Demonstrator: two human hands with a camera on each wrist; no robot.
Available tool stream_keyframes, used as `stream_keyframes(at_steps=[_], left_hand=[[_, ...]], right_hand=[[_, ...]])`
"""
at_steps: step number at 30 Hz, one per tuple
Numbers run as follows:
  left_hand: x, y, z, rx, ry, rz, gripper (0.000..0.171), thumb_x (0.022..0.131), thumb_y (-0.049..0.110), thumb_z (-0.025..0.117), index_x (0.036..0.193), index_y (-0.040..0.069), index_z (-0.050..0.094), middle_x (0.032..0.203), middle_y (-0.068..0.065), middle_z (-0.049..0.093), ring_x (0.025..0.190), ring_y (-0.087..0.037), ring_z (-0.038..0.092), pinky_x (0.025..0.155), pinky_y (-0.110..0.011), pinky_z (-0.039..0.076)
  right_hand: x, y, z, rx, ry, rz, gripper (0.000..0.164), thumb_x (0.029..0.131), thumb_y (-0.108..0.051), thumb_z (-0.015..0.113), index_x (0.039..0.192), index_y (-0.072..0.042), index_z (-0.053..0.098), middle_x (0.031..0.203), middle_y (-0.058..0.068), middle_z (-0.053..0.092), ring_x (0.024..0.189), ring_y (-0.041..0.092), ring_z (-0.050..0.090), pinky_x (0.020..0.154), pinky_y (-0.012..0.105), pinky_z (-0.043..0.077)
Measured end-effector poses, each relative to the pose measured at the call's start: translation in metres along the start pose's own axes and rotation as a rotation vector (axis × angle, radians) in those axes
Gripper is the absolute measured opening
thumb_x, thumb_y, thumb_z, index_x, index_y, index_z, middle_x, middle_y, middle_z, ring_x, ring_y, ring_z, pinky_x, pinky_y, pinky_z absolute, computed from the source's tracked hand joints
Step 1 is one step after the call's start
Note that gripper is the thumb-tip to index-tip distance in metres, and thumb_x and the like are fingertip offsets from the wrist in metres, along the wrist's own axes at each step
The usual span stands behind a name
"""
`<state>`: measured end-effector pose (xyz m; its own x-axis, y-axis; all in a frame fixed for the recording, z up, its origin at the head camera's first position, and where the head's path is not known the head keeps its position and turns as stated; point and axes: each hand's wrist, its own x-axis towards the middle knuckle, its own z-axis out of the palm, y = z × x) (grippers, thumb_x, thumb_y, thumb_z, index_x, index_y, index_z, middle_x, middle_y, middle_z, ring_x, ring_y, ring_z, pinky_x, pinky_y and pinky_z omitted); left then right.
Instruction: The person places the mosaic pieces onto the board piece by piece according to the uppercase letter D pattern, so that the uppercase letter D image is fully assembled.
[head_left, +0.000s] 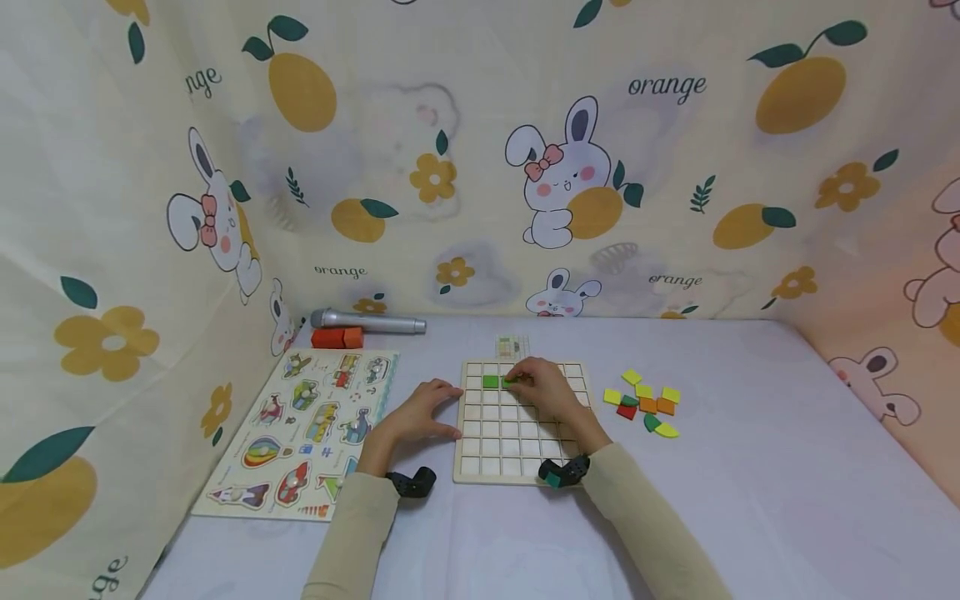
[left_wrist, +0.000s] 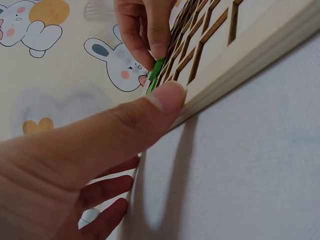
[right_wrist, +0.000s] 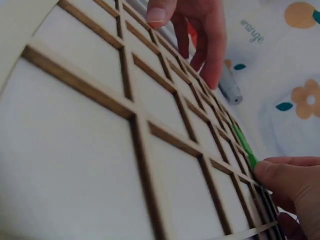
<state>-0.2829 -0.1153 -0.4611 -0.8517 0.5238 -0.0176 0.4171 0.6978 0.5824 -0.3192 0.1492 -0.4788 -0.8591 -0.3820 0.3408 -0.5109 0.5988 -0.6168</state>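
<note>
A wooden grid board (head_left: 458, 454) lies flat in front of me. One green square tile (head_left: 490, 382) sits in a cell of its far row. My right hand (head_left: 546, 392) pinches a small green piece (left_wrist: 157, 69) between thumb and forefinger, over the cell just right of that tile. Part of this piece is hidden by the fingers. At the board's left edge is my left hand (head_left: 417, 413), with thumb and fingers spread along the side. Its thumb tip (left_wrist: 170, 96) rests at the rim in the left wrist view.
Several loose yellow, orange, red and green pieces (head_left: 647, 404) lie right of the board. A small pattern card (head_left: 512, 346) is behind it. To the left are a picture puzzle board (head_left: 247, 450), red-orange blocks (head_left: 337, 337) and a silver microphone (head_left: 375, 322). Printed cloth (head_left: 480, 167) walls the table.
</note>
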Motion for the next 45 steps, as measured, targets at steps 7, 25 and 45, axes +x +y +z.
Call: stream_keyframes(at_steps=[7, 25, 45], left_hand=[[0.0, 0.001, -0.001, 0.002, -0.003, -0.007, 0.072, 0.073, 0.03, 0.08, 0.134, 0.008, 0.049, 0.136, -0.014, 0.044, 0.129, -0.031, 0.035, 0.11, -0.045, 0.028], [-0.001, 0.003, -0.002, -0.023, -0.004, -0.01, 0.071, 0.073, 0.028, 0.08, 0.134, 0.008, 0.05, 0.135, -0.014, 0.044, 0.129, -0.032, 0.035, 0.11, -0.046, 0.028], [0.001, 0.002, -0.001, 0.001, -0.013, -0.027, 0.071, 0.073, 0.03, 0.079, 0.134, 0.008, 0.049, 0.136, -0.014, 0.043, 0.129, -0.032, 0.035, 0.109, -0.047, 0.029]], right_hand=[[0.0, -0.001, 0.006, -0.069, 0.034, 0.016, 0.008, 0.082, -0.013, 0.072, 0.09, -0.012, 0.072, 0.095, 0.001, 0.067, 0.084, 0.016, 0.057, 0.072, 0.032, 0.049], [-0.015, 0.01, -0.024, 0.016, 0.144, -0.044, 0.021, 0.085, -0.011, 0.068, 0.105, -0.003, 0.068, 0.104, 0.011, 0.059, 0.087, 0.024, 0.059, 0.073, 0.038, 0.055], [-0.078, 0.076, -0.115, -0.219, 0.226, 0.292, 0.027, 0.088, -0.019, 0.065, 0.11, -0.004, 0.066, 0.111, 0.016, 0.056, 0.098, 0.031, 0.051, 0.084, 0.051, 0.047]])
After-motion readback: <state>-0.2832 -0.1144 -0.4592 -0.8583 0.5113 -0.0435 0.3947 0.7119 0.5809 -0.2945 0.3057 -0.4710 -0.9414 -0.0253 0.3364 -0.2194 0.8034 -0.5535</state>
